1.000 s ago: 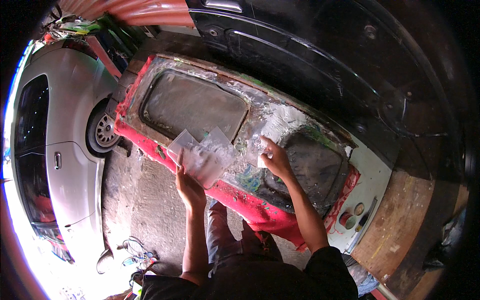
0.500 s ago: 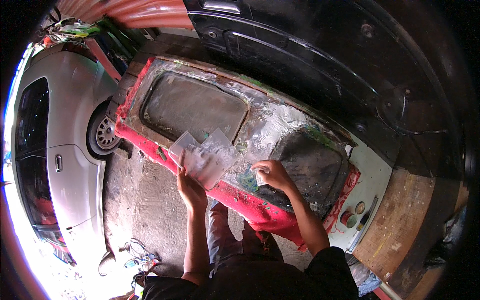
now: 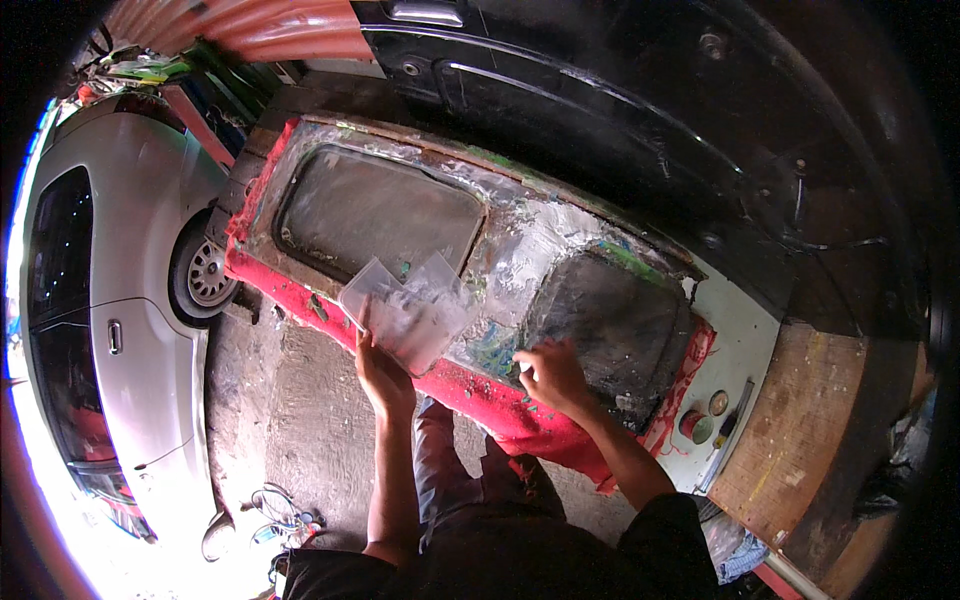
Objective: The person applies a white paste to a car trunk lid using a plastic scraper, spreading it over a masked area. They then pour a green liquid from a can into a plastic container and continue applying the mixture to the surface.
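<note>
My left hand (image 3: 385, 378) is closed on the near-left edge of a clear plastic sheet or open case (image 3: 425, 320) smeared with whitish material. It is held over the front edge of a worn panel (image 3: 505, 270) with two dark rectangular areas. White patches of what looks like filler (image 3: 555, 228) cover the strip between them. My right hand (image 3: 555, 378) is bent closed above the near edge of the right dark area. A small whitish piece (image 3: 525, 367) shows at its fingertips; its kind cannot be made out.
Red cloth (image 3: 500, 410) hangs along the panel's front. A small round tin (image 3: 696, 427) and a round lid (image 3: 718, 402) sit on the white surface at right, beside wooden board (image 3: 790, 430). A silver car (image 3: 140, 310) stands at left; a large black panel (image 3: 640, 90) rises behind.
My right hand has moved slightly right and down, its wrist turned and partly blurred. My left hand keeps hold of the clear plastic in nearly the same place. The view has shifted slightly.
</note>
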A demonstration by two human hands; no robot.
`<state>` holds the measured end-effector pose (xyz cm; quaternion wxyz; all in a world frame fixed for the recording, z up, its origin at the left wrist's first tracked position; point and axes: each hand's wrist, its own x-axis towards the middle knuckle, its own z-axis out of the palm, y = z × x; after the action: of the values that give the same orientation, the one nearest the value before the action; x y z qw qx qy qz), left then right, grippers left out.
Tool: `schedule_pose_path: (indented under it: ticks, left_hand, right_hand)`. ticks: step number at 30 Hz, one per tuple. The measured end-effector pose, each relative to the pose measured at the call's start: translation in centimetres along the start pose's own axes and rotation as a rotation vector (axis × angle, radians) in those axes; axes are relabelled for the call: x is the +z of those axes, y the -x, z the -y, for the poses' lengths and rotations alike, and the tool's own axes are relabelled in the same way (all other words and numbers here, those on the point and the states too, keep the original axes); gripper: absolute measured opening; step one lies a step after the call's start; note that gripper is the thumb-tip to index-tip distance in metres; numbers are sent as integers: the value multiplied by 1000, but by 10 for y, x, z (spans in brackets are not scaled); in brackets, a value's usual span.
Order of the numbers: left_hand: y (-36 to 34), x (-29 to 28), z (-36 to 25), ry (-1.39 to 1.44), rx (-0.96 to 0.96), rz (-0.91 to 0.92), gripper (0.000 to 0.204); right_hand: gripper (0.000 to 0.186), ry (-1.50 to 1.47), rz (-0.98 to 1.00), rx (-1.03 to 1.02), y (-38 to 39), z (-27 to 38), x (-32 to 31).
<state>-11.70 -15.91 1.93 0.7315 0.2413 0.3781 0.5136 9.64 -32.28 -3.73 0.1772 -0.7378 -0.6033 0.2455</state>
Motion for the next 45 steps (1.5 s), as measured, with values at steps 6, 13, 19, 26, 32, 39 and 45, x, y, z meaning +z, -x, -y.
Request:
schedule_pose_path:
  ticks: [6,13,19,26,32,39,45]
  left_hand:
    - [-1,-3,12,9,-29,7,59]
    - [1,1,15,-33,-24,-6,59]
    - [0,-3,13,5,-14,1,59]
    - [-5,-7,11,-4,13,-5,60]
    - [-5,-3,17,-21,-1,-22,60]
    - [-6,-7,9,-3,-8,-17,60]
    - [-10,-13,10,-65,26,13,61]
  right_hand:
    - [20,-363,-471,152,-43,-40,-7]
    - [17,116,-616,146,-100,-42,8]
    - [28,60,-336,-273,-55,-6,49]
    - [22,119,-709,44,-106,-30,-41]
    - [10,211,-645,-24,-137,-59,16]
    - [13,-61,-381,-320,-83,-15,7]
    - [13,161,-767,-28,-136,-63,-48]
